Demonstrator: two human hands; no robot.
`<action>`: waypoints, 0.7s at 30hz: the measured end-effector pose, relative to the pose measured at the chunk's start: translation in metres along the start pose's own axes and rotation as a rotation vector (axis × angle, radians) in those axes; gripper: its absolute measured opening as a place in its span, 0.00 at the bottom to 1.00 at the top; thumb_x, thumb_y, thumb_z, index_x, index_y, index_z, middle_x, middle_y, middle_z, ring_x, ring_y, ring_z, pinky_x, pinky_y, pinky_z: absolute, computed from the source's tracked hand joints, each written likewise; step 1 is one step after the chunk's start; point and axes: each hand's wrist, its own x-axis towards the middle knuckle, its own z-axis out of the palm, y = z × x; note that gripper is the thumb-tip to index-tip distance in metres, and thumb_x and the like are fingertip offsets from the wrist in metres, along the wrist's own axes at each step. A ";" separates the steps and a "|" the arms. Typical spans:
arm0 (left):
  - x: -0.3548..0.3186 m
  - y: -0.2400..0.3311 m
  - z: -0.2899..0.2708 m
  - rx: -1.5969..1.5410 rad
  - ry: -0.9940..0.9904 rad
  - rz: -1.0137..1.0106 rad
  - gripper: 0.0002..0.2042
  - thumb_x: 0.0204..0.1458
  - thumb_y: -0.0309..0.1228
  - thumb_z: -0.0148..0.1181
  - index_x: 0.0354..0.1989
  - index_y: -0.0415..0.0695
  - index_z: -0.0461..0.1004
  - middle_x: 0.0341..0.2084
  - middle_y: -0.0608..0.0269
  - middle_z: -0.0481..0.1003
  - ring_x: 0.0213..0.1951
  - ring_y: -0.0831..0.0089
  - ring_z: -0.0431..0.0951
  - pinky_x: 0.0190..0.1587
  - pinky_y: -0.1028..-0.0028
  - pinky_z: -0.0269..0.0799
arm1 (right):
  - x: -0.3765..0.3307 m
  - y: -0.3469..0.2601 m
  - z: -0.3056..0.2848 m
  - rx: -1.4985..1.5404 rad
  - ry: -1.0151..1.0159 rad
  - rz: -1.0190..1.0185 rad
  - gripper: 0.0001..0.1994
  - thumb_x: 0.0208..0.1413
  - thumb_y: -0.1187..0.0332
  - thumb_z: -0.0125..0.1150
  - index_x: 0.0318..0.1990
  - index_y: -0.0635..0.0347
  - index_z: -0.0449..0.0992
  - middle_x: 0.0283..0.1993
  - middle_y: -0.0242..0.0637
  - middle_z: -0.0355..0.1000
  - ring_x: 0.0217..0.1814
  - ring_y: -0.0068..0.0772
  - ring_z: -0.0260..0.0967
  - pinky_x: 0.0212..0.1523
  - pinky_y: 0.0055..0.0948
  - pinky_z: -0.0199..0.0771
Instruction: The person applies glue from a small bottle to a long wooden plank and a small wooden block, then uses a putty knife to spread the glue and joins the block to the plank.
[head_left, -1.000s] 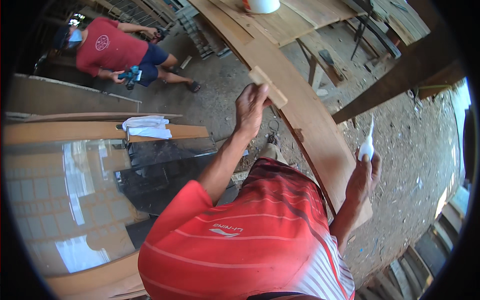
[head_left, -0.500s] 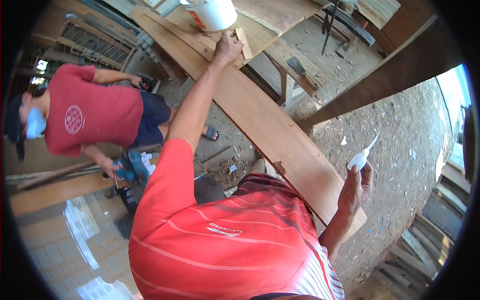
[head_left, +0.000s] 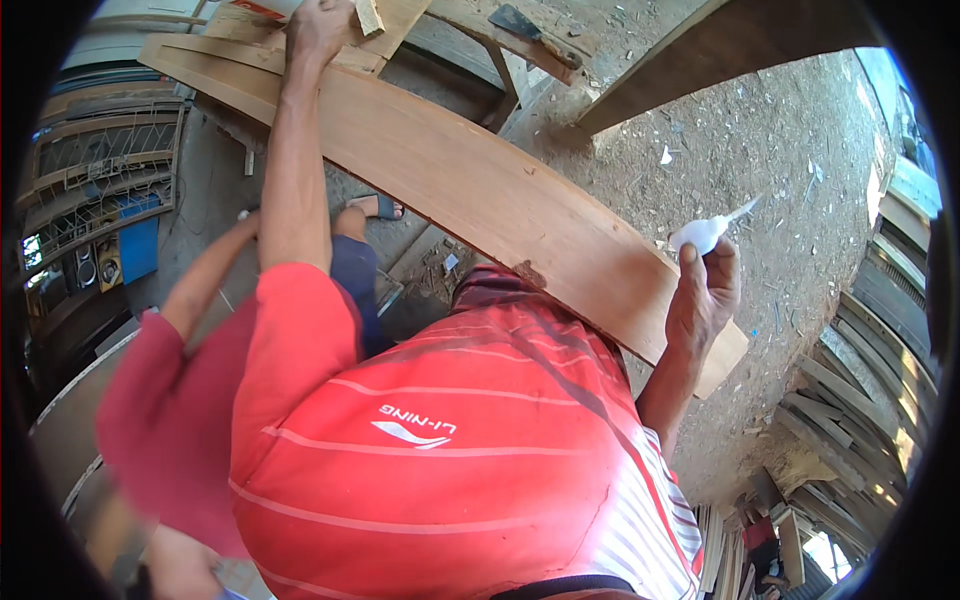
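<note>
The left hand (head_left: 318,30) reaches far out at the top of the view, its fingers curled around a small pale wooden block (head_left: 369,15) held against the far surface of stacked light boards (head_left: 400,20). The right hand (head_left: 703,300) sits near the right end of a long, broad brown wooden plank (head_left: 480,190), gripping a small white squeeze bottle with a thin pointed nozzle (head_left: 705,230); the nozzle tilts up and to the right, clear of the plank. The plank runs diagonally from far left to near right, above a dirt floor scattered with wood chips (head_left: 780,140). On the left, another person's blurred red sleeve (head_left: 170,400) and forearm show just beside the person's own red striped shirt (head_left: 450,440).
</note>
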 end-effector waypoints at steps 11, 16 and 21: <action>-0.182 -0.008 -0.024 -0.209 0.873 -0.152 0.24 0.64 0.35 0.65 0.59 0.26 0.70 0.48 0.44 0.80 0.49 0.58 0.83 0.56 0.64 0.80 | 0.013 -0.016 -0.014 -0.104 -0.086 0.024 0.15 0.63 0.77 0.71 0.55 0.63 0.76 0.48 0.32 0.80 0.49 0.20 0.76 0.50 0.24 0.75; -0.257 -0.042 0.014 -1.038 0.587 -0.782 0.33 0.67 0.53 0.57 0.63 0.31 0.67 0.52 0.51 0.75 0.50 0.65 0.76 0.53 0.60 0.75 | 0.009 -0.004 -0.021 -0.310 -0.252 0.031 0.14 0.65 0.75 0.68 0.56 0.63 0.75 0.48 0.31 0.78 0.51 0.23 0.75 0.55 0.26 0.74; -0.308 0.040 0.041 -1.634 0.114 -0.822 0.46 0.63 0.73 0.43 0.75 0.44 0.61 0.69 0.59 0.69 0.66 0.60 0.71 0.66 0.59 0.70 | 0.005 0.003 -0.015 -0.559 -0.291 -0.025 0.14 0.68 0.71 0.66 0.57 0.63 0.75 0.50 0.38 0.80 0.54 0.30 0.79 0.53 0.31 0.80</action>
